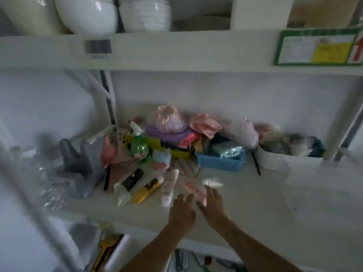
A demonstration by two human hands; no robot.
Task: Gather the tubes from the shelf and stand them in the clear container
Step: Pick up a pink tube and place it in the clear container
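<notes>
The person's right hand (213, 203) lies over a pink plastic tube (194, 190) on the pale shelf (245, 195), its grip too blurred to judge, while the left hand (181, 210) hovers open-fingered beside a white tube (169, 188). Further left lie a yellow tube (148, 190) and a black-labelled white tube (127, 185). Behind, a blue plastic mesh basket (221, 162) holds pale blue packets, and a white tub (273, 160) holds crumpled cloths.
</notes>
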